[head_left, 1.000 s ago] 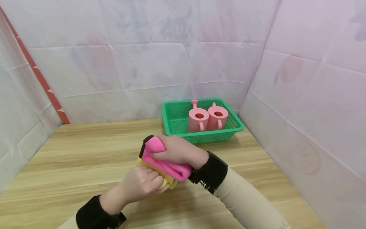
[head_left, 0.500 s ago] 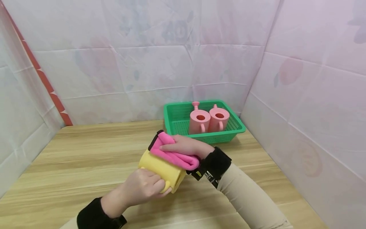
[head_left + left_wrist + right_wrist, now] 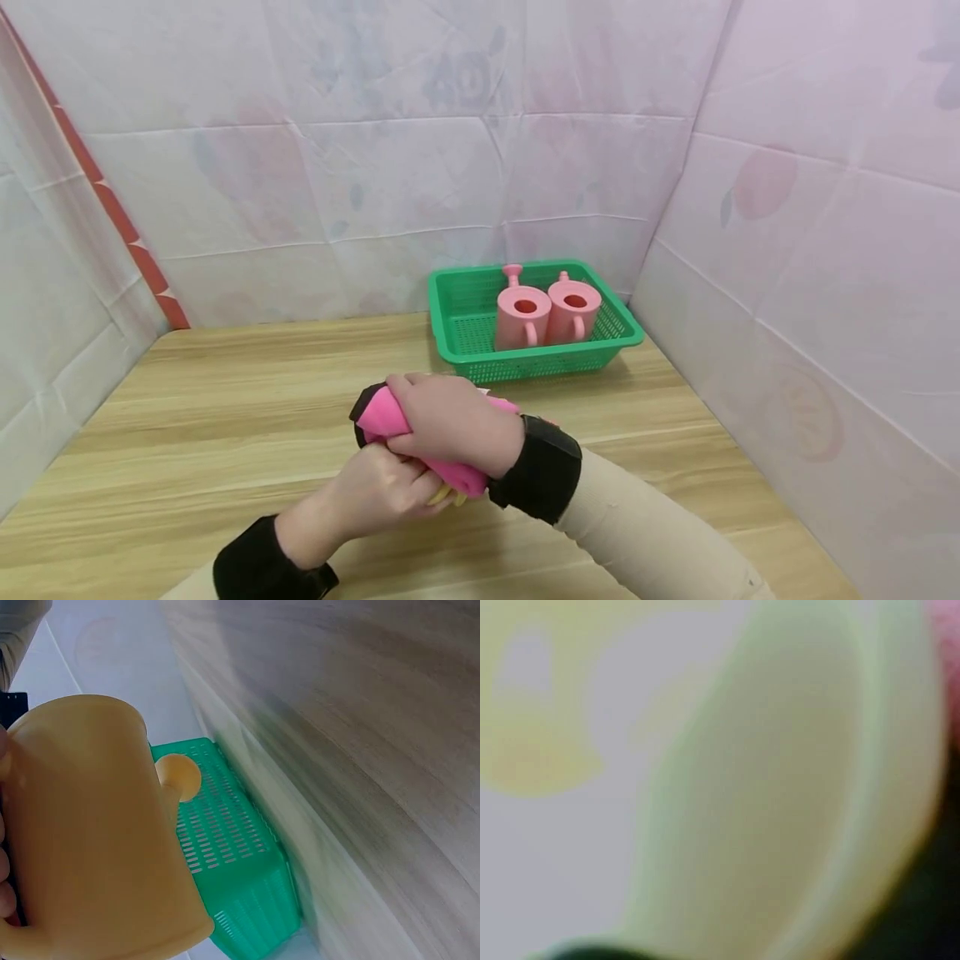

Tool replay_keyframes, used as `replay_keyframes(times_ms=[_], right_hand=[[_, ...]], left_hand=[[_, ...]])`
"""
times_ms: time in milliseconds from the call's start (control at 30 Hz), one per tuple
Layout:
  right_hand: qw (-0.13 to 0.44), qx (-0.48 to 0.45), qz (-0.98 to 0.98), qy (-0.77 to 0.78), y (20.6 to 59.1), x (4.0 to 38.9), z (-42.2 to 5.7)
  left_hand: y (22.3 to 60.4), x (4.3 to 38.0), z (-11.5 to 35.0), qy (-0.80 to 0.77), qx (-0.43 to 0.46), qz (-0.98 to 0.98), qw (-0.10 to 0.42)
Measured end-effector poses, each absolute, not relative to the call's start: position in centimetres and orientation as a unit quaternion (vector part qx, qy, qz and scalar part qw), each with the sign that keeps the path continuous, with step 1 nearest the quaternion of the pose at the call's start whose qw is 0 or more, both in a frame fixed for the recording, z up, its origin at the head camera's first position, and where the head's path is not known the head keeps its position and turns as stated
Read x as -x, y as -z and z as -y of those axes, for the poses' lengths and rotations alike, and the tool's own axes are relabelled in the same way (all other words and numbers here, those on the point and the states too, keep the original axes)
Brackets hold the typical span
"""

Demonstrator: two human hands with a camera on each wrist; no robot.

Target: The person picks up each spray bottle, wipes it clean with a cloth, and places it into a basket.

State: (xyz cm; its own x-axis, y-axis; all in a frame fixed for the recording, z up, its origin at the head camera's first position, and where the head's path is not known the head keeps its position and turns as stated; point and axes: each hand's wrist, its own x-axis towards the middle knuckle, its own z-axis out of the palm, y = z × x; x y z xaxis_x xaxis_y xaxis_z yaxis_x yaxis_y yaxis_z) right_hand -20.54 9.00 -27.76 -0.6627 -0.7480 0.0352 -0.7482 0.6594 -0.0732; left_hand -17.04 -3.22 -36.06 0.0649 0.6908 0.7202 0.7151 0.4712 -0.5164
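A yellow toy watering can (image 3: pixel 105 832) fills much of the left wrist view, with its round spout head (image 3: pixel 180 778) beyond the body. My left hand (image 3: pixel 378 492) grips it by the handle; a few of that hand's fingers show at the left edge of the left wrist view. Over the can lies a pink cloth (image 3: pixel 381 414) with black edging. My right hand (image 3: pixel 450 421) holds this cloth and presses it against the can, so in the head view only a bit of yellow shows below. The right wrist view is blurred, filled by the can's pale rim (image 3: pixel 870 780) up close.
Behind my hands, a green perforated basket (image 3: pixel 480 364) stands at the back right of the wooden table (image 3: pixel 225 400). Two pink watering cans (image 3: pixel 517 327) stand upright in its right half. Patterned cloth walls (image 3: pixel 315 183) close off the back and sides.
The right hand slid the pink cloth up and right along the can, uncovering its yellow side, then came back down and left over it. The left hand stays nearly in place.
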Motion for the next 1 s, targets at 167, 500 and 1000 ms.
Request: replay_keyframes(times_ms=[167,500,1000], right_hand=[[-0.064,-0.42,0.898,-0.11,27.6,22.2,-9.2],[-0.305,-0.362,0.807,-0.354,29.3,27.1,-11.9],[-0.243,-0.425,0.814,-0.311,29.1,25.7,-11.6]], left_hand=[[35.8,16.8,3.3,0.026,0.521,0.68,0.515],[34.5,15.9,3.3,0.03,0.535,0.667,0.518],[34.5,15.6,3.2,0.019,0.536,0.662,0.523]])
